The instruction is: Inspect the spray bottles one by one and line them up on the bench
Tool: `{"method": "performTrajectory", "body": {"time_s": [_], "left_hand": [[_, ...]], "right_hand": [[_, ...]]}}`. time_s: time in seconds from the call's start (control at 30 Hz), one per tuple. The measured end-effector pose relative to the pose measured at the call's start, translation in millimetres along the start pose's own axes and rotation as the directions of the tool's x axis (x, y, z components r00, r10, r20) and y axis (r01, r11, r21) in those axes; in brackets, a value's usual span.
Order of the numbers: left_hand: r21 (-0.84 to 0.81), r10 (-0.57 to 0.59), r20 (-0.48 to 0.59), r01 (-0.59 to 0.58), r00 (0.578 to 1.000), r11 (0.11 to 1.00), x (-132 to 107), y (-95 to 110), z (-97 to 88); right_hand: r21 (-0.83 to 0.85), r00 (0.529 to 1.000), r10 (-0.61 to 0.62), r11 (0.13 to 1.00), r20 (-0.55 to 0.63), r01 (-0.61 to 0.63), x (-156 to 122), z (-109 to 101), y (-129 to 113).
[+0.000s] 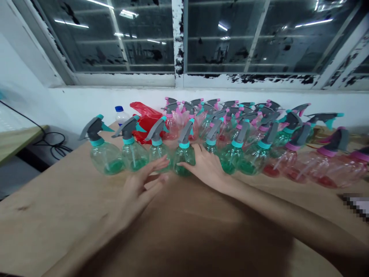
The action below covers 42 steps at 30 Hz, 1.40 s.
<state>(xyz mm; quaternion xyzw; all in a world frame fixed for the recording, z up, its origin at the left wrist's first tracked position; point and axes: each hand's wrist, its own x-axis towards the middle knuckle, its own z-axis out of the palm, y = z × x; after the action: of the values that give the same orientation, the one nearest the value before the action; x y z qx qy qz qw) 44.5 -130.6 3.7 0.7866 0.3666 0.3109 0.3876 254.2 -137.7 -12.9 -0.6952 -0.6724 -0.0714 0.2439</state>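
Note:
Several clear spray bottles with grey triggers stand in rows on a brown table [72, 215]. The front row is green with teal collars, such as one green bottle [184, 156] in the middle and another green bottle [105, 152] at the far left. Pink ones [291, 156] stand behind and to the right. My left hand [141, 188] reaches forward with fingers stretched out, fingertips near the middle green bottle's base, holding nothing. My right hand [206, 165] lies with fingers extended against that same bottle's right side.
A red plastic bag [145, 117] and a small water bottle with a blue cap [121, 114] sit behind the row at the back left. A white wall and window run behind. A cable [53, 144] and another tabletop [17, 140] lie to the left.

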Motion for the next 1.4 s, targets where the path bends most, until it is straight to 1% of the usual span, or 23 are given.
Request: {"method": "performTrajectory", "body": {"time_s": [0.07,0.13,0.2,0.33,0.4,0.47,0.53,0.6,0.63,0.67,0.7,0.73,0.77,0.83,0.9,1.0,1.07,1.17,1.3,1.4], "left_hand": [[0.026,-0.054,0.038,0.053,0.998,0.998,-8,-5,0.0],[0.007,-0.066,0.059,0.066,0.996,0.998,-9,-12,4.4],[-0.033,-0.056,0.071,0.058,0.996,0.998,-6,-18,10.9],[-0.021,-0.047,0.12,0.05,0.992,0.999,6,-23,20.9],[-0.014,-0.02,0.126,0.022,0.992,1.0,12,-21,23.5],[-0.003,0.007,0.121,-0.007,0.993,1.0,17,-15,26.6],[-0.001,0.022,0.133,-0.022,0.991,1.0,22,-6,32.2],[0.01,0.034,0.169,-0.036,0.985,0.999,30,6,41.5],[0.042,0.039,0.181,-0.047,0.983,0.998,35,13,47.4],[0.108,0.046,0.185,-0.067,0.982,0.992,40,21,53.8],[0.21,0.053,0.175,-0.089,0.983,0.974,47,28,60.4],[0.356,0.049,0.144,-0.098,0.988,0.929,54,34,67.0],[0.421,0.043,0.123,-0.091,0.991,0.902,62,40,73.3],[0.522,0.025,0.078,-0.063,0.997,0.851,79,48,84.1],[0.607,0.008,0.047,-0.036,0.999,0.794,93,52,92.2],[0.707,-0.009,0.03,-0.015,1.0,0.707,105,53,99.4],[0.755,-0.017,0.027,-0.009,0.999,0.656,106,54,101.6],[0.813,-0.037,0.018,0.007,0.999,0.582,98,60,102.1],[0.864,-0.069,0.004,0.031,0.998,0.503,74,73,99.8],[0.879,-0.091,0.023,0.023,0.996,0.477,50,81,100.7]], "right_hand": [[-0.014,1.0,0.009,1.0,-0.002,-0.009,3,1,-1],[-0.017,1.0,0.021,1.0,-0.002,-0.021,5,0,-3],[-0.021,0.999,0.035,0.999,0.003,-0.035,7,0,-5],[-0.018,0.998,0.051,0.999,0.031,-0.05,4,-2,-10],[-0.003,0.999,0.04,0.999,0.017,-0.04,-3,-8,-10],[0.018,1.0,0.015,1.0,-0.02,-0.014,-13,-19,-6],[0.046,0.999,-0.015,0.999,-0.042,0.016,-26,-33,2],[0.061,0.999,-0.011,0.998,-0.034,0.013,-41,-47,13],[0.073,1.0,-0.014,0.997,-0.017,0.015,-50,-53,19],[0.092,1.0,-0.028,0.995,0.001,0.028,-58,-57,25],[0.111,0.999,-0.047,0.993,0.016,0.045,-66,-60,31],[0.123,0.998,-0.058,0.991,0.031,0.054,-74,-62,37],[0.134,0.997,-0.068,0.989,0.046,0.061,-82,-63,42],[0.154,0.995,-0.055,0.987,0.088,0.041,-95,-65,51],[0.163,0.993,-0.033,0.987,0.116,0.014,-106,-66,60],[0.152,0.992,-0.002,0.988,0.125,-0.017,-116,-70,72],[0.135,0.993,0.026,0.99,0.112,-0.041,-119,-72,79],[0.112,0.994,0.07,0.991,0.086,-0.08,-119,-72,86],[0.149,0.984,0.112,0.98,0.138,-0.132,-115,-63,91],[0.254,0.981,0.093,0.958,0.169,-0.134,-111,-50,94]]}}
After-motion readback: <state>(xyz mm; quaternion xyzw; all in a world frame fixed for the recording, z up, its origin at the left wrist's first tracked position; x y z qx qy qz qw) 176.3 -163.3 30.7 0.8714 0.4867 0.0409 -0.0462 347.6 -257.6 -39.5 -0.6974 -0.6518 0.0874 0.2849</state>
